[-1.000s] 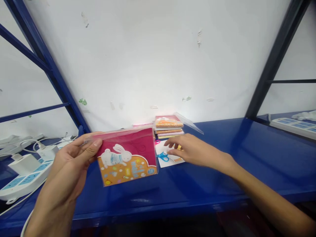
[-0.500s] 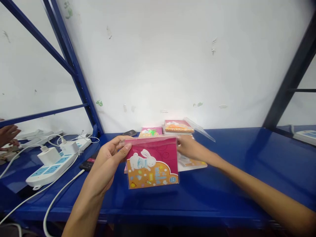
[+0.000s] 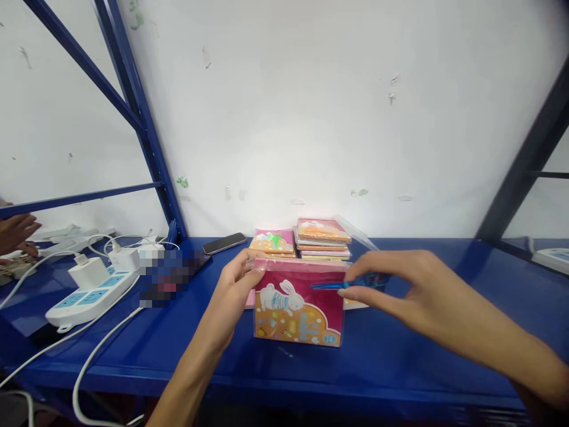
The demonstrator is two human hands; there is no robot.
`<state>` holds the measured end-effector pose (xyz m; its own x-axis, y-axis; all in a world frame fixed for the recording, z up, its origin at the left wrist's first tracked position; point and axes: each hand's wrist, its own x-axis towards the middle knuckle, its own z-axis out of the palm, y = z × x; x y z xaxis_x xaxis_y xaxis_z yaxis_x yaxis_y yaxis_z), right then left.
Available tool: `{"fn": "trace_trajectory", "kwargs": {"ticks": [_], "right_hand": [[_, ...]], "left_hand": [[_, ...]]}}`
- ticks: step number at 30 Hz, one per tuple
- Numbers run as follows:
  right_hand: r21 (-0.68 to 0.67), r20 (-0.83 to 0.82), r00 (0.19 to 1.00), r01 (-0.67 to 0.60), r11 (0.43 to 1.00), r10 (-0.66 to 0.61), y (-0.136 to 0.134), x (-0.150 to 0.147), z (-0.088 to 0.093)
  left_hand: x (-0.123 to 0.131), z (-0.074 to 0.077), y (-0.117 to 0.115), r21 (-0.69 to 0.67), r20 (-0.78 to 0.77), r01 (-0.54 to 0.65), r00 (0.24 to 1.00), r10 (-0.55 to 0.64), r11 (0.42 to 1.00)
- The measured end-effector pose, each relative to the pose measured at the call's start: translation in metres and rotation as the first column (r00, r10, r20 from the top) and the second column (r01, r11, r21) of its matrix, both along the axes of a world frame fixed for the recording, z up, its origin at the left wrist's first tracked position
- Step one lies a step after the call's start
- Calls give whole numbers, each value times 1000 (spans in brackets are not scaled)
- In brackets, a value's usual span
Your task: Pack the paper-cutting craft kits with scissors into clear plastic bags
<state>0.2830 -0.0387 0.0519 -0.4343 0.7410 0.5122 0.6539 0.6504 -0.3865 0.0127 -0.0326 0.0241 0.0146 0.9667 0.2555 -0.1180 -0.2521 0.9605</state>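
My left hand (image 3: 240,287) is closed on the upper left corner of a rabbit card pack (image 3: 278,320). The pack is a red and orange card in a clear plastic sleeve, held upright just above the blue table. My right hand (image 3: 400,281) pinches a slim, shiny blue item (image 3: 331,286) between thumb and fingers. Its narrow end points left, across the front of the pack; its exact kind I cannot make out. Behind the pack stand a stack of similar cards (image 3: 323,230) and a smaller pile (image 3: 272,242), both partly hidden.
A black phone (image 3: 224,242) lies at the back left of the blue table (image 3: 427,344). White power strips (image 3: 91,302) with plugged-in chargers and cables (image 3: 104,347) take up the left side. Another person's hand (image 3: 18,234) is at the far left. A blue frame post (image 3: 157,154) rises there.
My right hand has come forward from behind the card pack and now holds the blue item in front of it. The pack and my left hand appear further right as the view shifts.
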Motion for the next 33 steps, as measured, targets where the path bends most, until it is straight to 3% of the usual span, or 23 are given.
{"fn": "trace_trajectory", "kwargs": {"ticks": [6,12,18,24,29,33], "right_hand": [[181,93,993,51,982,-68,10,-14,-2],[190,93,994,43,981,-62,20,-15,12],[281,265,964,-103,954,25,21,-23,29],[199,438,879,-297,934,186,23,-46,46],[158,461,860,-323,933,219,31,-54,44],[167,466,870,-267,949,163,33,-52,43]], "left_hand": [[13,-14,4,-25,91,-84,992,86,996],[26,-14,0,16,187,-111,977,106,994],[28,-12,-4,-7,248,-56,967,56,998],[28,-11,-7,1,222,-87,971,84,996],[28,-11,-6,44,184,-83,980,74,996],[26,-15,-2,34,192,-56,980,49,998]]}}
